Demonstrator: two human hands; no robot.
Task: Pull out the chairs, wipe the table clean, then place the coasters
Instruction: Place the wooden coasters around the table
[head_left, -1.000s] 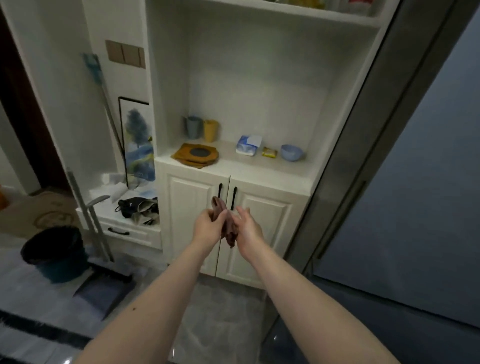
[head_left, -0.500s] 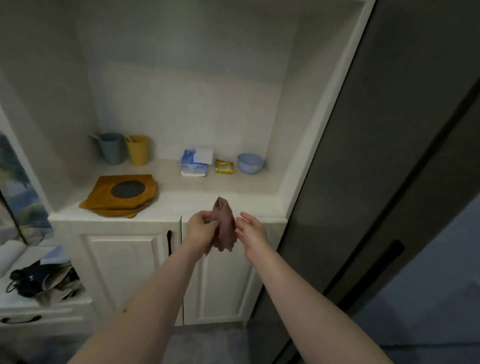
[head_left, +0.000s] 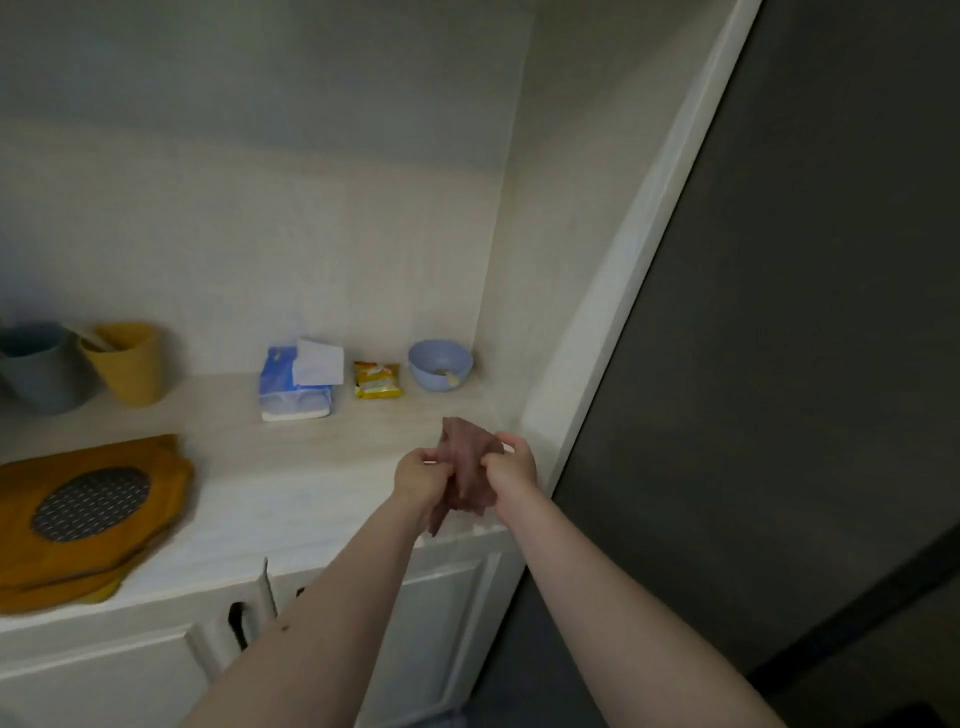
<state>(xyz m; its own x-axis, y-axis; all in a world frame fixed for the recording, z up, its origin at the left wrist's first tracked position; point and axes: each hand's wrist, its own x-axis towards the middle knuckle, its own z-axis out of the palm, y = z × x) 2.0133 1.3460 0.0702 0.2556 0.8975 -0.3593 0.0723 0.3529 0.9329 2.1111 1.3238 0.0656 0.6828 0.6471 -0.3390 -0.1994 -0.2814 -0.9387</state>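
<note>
Hands, left (head_left: 418, 480) and right (head_left: 506, 470), grip cloth (head_left: 467, 467) over shelf (head_left: 311, 483) near bowl (head_left: 440, 365).

The white worktop (head_left: 291, 499) sat inside a cupboard nook, above white doors. On its left lay a stack of orange coasters (head_left: 88, 519) with a dark patch on top. At the back stood a grey cup (head_left: 39, 369) just beside a yellow cup (head_left: 127, 364). Further right were a blue tissue pack (head_left: 298, 384), a small yellow packet (head_left: 376, 380) and a blue bowl (head_left: 440, 365).
</note>
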